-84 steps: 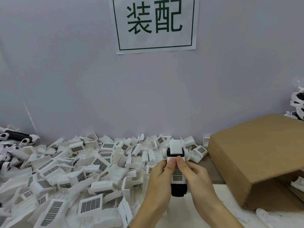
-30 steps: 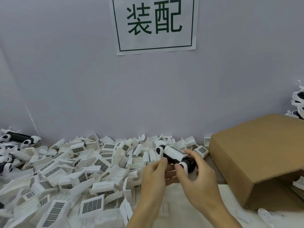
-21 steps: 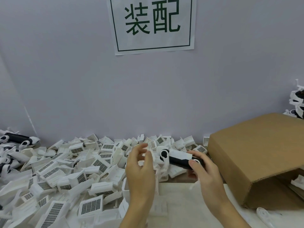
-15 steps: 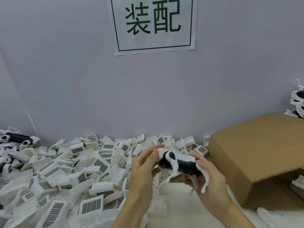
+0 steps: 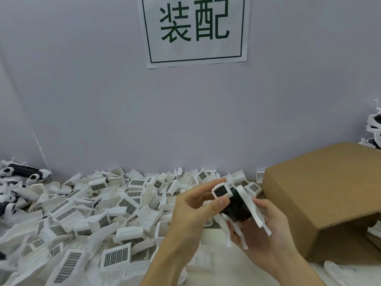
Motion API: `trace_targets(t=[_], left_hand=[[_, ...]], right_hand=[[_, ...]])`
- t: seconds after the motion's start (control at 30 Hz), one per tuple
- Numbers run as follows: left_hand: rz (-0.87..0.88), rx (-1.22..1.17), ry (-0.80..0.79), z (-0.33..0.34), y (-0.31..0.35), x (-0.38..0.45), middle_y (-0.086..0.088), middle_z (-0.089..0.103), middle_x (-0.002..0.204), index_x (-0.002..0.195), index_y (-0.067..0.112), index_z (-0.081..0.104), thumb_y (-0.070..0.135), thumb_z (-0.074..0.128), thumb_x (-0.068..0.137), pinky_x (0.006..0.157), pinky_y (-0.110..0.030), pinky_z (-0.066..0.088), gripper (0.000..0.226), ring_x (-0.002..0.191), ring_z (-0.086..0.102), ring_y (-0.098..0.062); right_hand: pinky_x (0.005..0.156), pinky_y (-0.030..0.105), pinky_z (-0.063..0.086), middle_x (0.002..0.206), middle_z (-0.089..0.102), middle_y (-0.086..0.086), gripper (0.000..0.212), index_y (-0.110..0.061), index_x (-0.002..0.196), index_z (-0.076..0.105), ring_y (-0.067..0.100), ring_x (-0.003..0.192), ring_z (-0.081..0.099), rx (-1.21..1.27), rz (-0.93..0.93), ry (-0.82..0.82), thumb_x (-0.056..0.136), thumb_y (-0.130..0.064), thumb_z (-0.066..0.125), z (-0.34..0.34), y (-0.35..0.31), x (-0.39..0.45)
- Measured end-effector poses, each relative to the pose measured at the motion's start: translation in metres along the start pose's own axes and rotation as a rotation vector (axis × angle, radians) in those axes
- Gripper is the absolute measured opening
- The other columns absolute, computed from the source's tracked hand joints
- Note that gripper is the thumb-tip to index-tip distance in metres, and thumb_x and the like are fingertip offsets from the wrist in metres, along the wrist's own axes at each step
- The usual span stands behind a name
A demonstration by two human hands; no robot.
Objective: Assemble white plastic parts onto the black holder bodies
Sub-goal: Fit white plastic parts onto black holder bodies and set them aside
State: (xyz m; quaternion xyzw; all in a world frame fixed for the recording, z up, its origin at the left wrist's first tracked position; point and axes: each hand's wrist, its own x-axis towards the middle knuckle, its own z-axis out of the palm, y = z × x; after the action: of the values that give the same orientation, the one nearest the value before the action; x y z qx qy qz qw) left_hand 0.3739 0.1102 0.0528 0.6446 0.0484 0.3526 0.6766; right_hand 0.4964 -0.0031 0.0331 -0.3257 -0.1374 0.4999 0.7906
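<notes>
Both hands hold one black holder body [image 5: 236, 207] with white plastic parts on it, just above the table's middle. My left hand [image 5: 191, 211] pinches its white square end cap [image 5: 221, 191] between thumb and fingers. My right hand [image 5: 261, 232] cups the body from below, fingers curled round it; white prongs [image 5: 233, 230] hang down over that palm. A big heap of loose white parts with grey grilles [image 5: 86, 213] covers the table's left half.
A brown cardboard box [image 5: 321, 199] lies on its side at the right, its opening toward me. Assembled black-and-white holders [image 5: 22, 172] are piled at the far left, more at the far right [image 5: 374, 129]. A white disc [image 5: 335, 271] lies near the box.
The holder was turned from lying sideways to pointing its end cap toward me. My left hand came back onto it and now pinches the cap; the right hand shifted underneath.
</notes>
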Motion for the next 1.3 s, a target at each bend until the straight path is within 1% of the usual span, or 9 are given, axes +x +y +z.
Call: trace_targets(t=[0.2,0.4,0.57,0.67,0.8,0.97,1.07,1.17,1.3], left_hand=[[-0.006,0.01,0.022,0.001,0.0,0.001,-0.009,0.077,0.11,0.112,0.029,0.077,0.028,0.08,0.078,0.098,-0.041,0.053,0.034,0.11,0.07,-0.026],[-0.091,0.01,0.152,0.001,-0.009,0.001,-0.004,0.077,0.107,0.105,0.031,0.077,0.011,0.06,0.098,0.085,-0.032,0.056,0.026,0.101,0.073,-0.021],[-0.152,-0.141,0.195,0.001,-0.008,0.002,-0.01,0.073,0.1,0.102,0.016,0.076,0.033,0.069,0.082,0.087,-0.039,0.05,0.027,0.089,0.067,-0.021],[-0.137,-0.161,0.177,-0.003,-0.01,0.003,-0.015,0.074,0.098,0.098,0.012,0.077,0.028,0.081,0.077,0.083,-0.038,0.054,0.027,0.086,0.07,-0.025],[-0.138,-0.186,0.166,-0.011,-0.011,0.003,-0.017,0.077,0.097,0.091,0.015,0.083,0.023,0.075,0.066,0.071,-0.028,0.06,0.028,0.086,0.075,-0.024],[-0.141,-0.13,0.135,-0.013,-0.011,0.001,-0.017,0.076,0.107,0.101,0.018,0.082,0.019,0.065,0.081,0.079,-0.033,0.06,0.026,0.099,0.074,-0.029],[-0.139,-0.094,0.142,-0.009,-0.01,0.001,-0.015,0.076,0.108,0.106,0.018,0.08,0.027,0.073,0.086,0.089,-0.042,0.058,0.023,0.099,0.073,-0.028],[-0.124,-0.064,0.167,-0.004,-0.009,0.001,-0.015,0.077,0.105,0.107,0.017,0.079,0.032,0.081,0.078,0.086,-0.044,0.059,0.033,0.095,0.074,-0.028],[-0.15,-0.123,0.164,-0.007,-0.009,0.002,-0.014,0.076,0.103,0.104,0.012,0.08,0.012,0.062,0.086,0.075,-0.036,0.059,0.025,0.091,0.073,-0.025]], right_hand=[[0.077,0.039,0.047,0.099,0.067,0.022,0.034,-0.003,0.093,0.075,0.031,0.075,0.057,0.016,-0.055,0.028,0.08,-0.031,0.06,0.0,0.0,-0.001],[0.066,0.036,0.043,0.085,0.064,0.015,0.035,-0.003,0.098,0.068,0.026,0.068,0.054,-0.075,-0.211,0.154,0.071,-0.025,0.062,0.004,0.002,0.001],[0.071,0.037,0.043,0.091,0.063,0.011,0.03,-0.009,0.096,0.063,0.025,0.075,0.056,-0.142,-0.314,0.178,0.069,-0.023,0.062,0.003,0.001,0.002],[0.064,0.035,0.045,0.087,0.065,0.012,0.03,-0.009,0.095,0.065,0.023,0.069,0.058,-0.131,-0.277,0.142,0.069,-0.025,0.061,0.002,0.001,0.001],[0.061,0.035,0.043,0.082,0.063,0.013,0.035,-0.006,0.099,0.062,0.021,0.059,0.057,-0.136,-0.227,0.111,0.071,-0.027,0.06,0.002,0.0,-0.001],[0.061,0.034,0.039,0.078,0.061,0.014,0.035,-0.004,0.099,0.062,0.023,0.057,0.053,-0.09,-0.161,0.137,0.071,-0.024,0.06,0.004,-0.002,-0.003],[0.059,0.033,0.037,0.072,0.056,0.014,0.031,-0.004,0.096,0.062,0.025,0.054,0.05,-0.078,-0.098,0.14,0.074,-0.026,0.059,0.005,-0.002,-0.003],[0.056,0.032,0.038,0.067,0.056,0.013,0.03,-0.004,0.093,0.062,0.024,0.053,0.05,-0.085,-0.068,0.141,0.075,-0.027,0.059,0.005,-0.002,-0.003],[0.054,0.031,0.038,0.067,0.056,0.014,0.032,-0.004,0.097,0.061,0.023,0.049,0.05,-0.084,-0.075,0.148,0.075,-0.027,0.058,0.002,-0.002,-0.001]])
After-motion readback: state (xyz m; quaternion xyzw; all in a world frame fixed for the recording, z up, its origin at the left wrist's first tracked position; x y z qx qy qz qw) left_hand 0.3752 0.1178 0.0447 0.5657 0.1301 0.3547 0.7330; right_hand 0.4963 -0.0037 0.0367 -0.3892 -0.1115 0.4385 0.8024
